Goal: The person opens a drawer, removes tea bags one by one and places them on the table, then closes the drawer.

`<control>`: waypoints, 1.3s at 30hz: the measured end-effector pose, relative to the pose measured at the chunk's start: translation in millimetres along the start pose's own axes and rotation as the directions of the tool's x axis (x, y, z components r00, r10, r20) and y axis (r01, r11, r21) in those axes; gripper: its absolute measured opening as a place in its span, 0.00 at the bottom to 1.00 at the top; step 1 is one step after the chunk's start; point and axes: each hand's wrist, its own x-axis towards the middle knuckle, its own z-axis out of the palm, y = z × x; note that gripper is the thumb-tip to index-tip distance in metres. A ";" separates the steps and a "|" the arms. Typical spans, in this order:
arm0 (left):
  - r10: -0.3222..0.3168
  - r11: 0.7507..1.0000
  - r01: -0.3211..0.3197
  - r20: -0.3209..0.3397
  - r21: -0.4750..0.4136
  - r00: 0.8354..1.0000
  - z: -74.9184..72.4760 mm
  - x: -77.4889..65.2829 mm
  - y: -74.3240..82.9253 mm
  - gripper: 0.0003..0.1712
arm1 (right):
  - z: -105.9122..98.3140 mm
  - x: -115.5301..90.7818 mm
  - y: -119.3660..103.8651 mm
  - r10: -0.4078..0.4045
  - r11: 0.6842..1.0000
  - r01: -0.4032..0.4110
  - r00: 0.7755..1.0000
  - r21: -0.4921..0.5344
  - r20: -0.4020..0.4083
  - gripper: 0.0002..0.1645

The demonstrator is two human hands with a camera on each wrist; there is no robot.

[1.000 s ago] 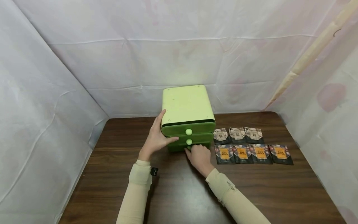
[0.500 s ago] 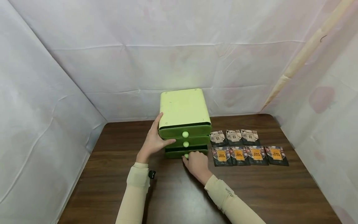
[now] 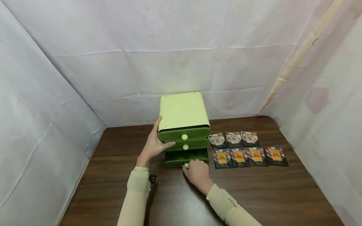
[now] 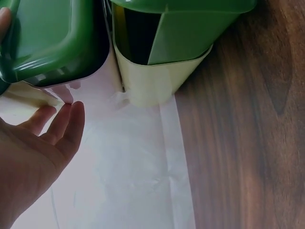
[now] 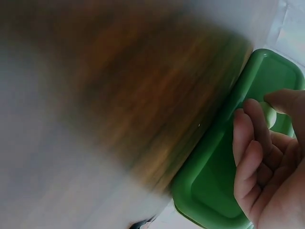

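Observation:
A small cabinet (image 3: 183, 110) has a pale yellow-green shell and three stacked green drawers with round light-green knobs. Its bottom drawer (image 3: 172, 164) is pulled partly out, and the visible inside looks dark green. With thumb and finger, my right hand (image 3: 199, 174) pinches the bottom knob (image 5: 269, 115); the other fingers are bent beside the drawer front. My left hand (image 3: 153, 145) rests spread against the cabinet's left front corner, thumb across the middle drawer (image 3: 198, 143) and fingers along the side. In the left wrist view its fingertips (image 4: 76, 109) touch the shell's side wall.
Right of the cabinet lie two rows of flat packets: three with beige labels (image 3: 233, 138) behind several with orange labels (image 3: 256, 155). They lie on a dark wooden table (image 3: 118, 150). Pale sheeting (image 3: 127, 75) hangs behind and at both sides.
The bottom drawer has come out toward me, drawn by my right hand on its knob, and its inside now shows. My left hand stays against the cabinet. The head view has shifted slightly.

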 end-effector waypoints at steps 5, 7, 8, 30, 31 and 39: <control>-0.008 1.000 0.008 0.000 -0.013 1.000 -0.3 -0.1 2.4 0.70 | -3.4 -8.0 -3.7 0.009 1.000 -0.009 1.000 0.007 -0.006 0.38; -0.009 1.000 0.009 0.000 -0.020 1.000 -0.2 -0.4 2.7 0.70 | -4.3 -11.1 -4.7 0.012 1.000 -0.012 1.000 0.009 -0.004 0.38; -0.011 1.000 0.011 0.000 -0.020 1.000 -0.2 -0.6 2.8 0.70 | -4.4 -12.4 -5.2 0.013 1.000 -0.013 1.000 0.006 0.000 0.38; 0.003 0.998 -0.003 -0.004 -0.057 1.000 -1.4 -0.7 2.5 0.70 | -13.3 -46.9 -19.5 0.024 0.999 -0.022 0.998 -0.035 0.049 0.39; 0.000 0.998 0.000 -0.006 -0.056 1.000 -1.3 -0.9 3.0 0.70 | -13.6 -48.3 -19.8 0.028 0.999 -0.027 0.998 -0.032 0.055 0.39; 0.007 0.995 -0.006 0.008 -0.102 1.000 -9.0 -9.4 33.7 0.68 | -14.7 -56.6 -20.4 0.045 0.999 -0.043 0.997 -0.030 0.062 0.39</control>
